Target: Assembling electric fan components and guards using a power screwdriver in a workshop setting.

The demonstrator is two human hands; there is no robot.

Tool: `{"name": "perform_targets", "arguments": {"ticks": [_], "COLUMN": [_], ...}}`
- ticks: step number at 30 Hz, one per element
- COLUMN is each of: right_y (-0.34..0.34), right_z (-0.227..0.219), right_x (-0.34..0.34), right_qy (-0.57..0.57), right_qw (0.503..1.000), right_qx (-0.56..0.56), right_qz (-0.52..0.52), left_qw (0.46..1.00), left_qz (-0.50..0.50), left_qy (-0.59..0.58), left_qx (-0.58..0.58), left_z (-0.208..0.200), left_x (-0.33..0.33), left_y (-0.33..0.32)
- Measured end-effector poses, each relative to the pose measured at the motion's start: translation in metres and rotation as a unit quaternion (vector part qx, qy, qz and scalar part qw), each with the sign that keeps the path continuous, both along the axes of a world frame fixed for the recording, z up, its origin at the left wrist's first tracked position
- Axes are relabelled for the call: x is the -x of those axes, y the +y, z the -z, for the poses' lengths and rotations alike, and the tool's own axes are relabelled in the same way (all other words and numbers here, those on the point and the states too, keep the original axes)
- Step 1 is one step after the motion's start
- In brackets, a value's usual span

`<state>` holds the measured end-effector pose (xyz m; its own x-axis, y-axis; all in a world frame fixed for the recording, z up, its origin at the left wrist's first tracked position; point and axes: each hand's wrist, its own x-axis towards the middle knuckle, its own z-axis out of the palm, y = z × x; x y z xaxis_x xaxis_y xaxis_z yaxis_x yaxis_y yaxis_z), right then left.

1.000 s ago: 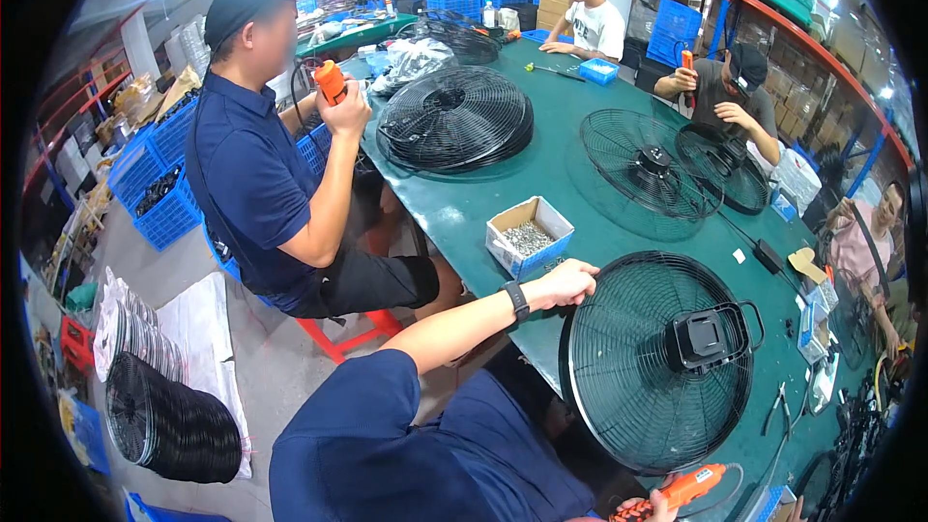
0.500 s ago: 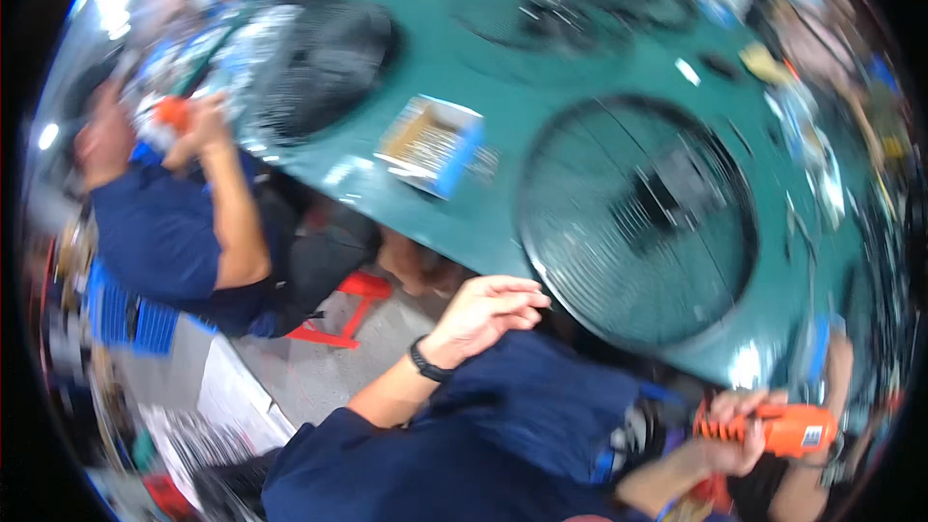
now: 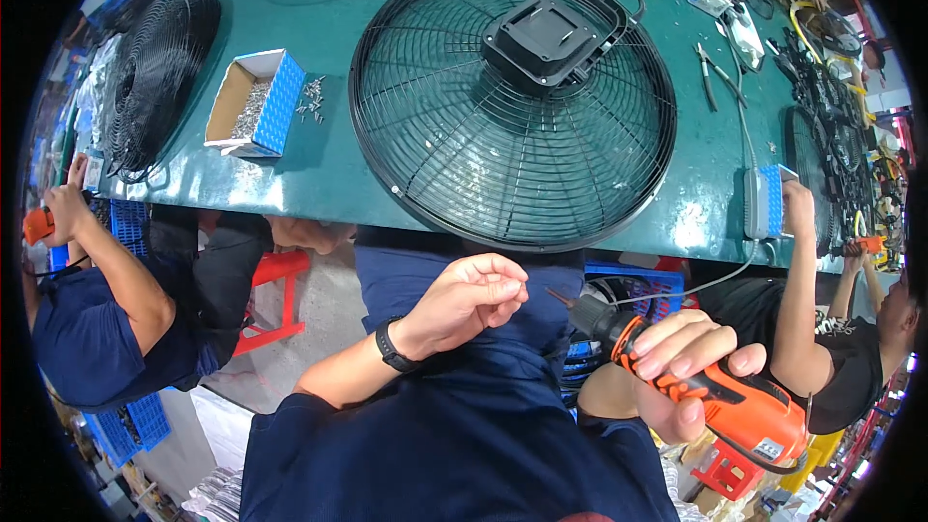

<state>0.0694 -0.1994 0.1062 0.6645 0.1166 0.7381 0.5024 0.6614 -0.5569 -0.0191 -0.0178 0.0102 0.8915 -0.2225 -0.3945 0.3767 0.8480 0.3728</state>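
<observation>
Clearly, the person's two bare hands show: the right hand [image 3: 681, 360] wraps around one orange-and-black power screwdriver [image 3: 752, 412] with a slim bit [image 3: 560, 297], while the left hand [image 3: 464, 302], just left of the bit's tip, curls thumb and fingers into a narrow pinch, though whether anything small sits between them cannot be told. One round fan [image 3: 503, 121] of black wire ribs, with one squarish housing [image 3: 541, 41] on top, lies on the glossy green tabletop [image 3: 314, 24] beyond both hands; left of it are one cardboard box [image 3: 279, 101] of silvery screws [image 3: 252, 111] and one loose screw cluster [image 3: 310, 101], right of it one pair of pliers [image 3: 708, 82].
</observation>
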Motion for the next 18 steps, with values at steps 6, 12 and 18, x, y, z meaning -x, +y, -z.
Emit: {"name": "perform_targets", "arguments": {"ticks": [6, 12, 18], "right_y": [0.010, 0.021, 0.020], "right_z": [-0.001, 0.004, -0.003], "right_x": [0.001, -0.007, 0.000], "right_qy": [0.021, 0.046, 0.050], "right_qw": [1.000, 0.999, 0.998], "right_qx": [0.002, 0.015, 0.000], "right_qz": [0.016, 0.000, -0.024], "left_qw": [0.998, 0.998, 0.999], "left_qz": [0.029, -0.008, -0.026], "left_qy": [0.032, 0.021, 0.030], "left_qx": [0.052, 0.057, 0.033], "left_z": [-0.003, -0.005, -0.010], "left_x": [-0.008, -0.006, -0.002], "left_y": [-0.009, -0.007, -0.023]}}
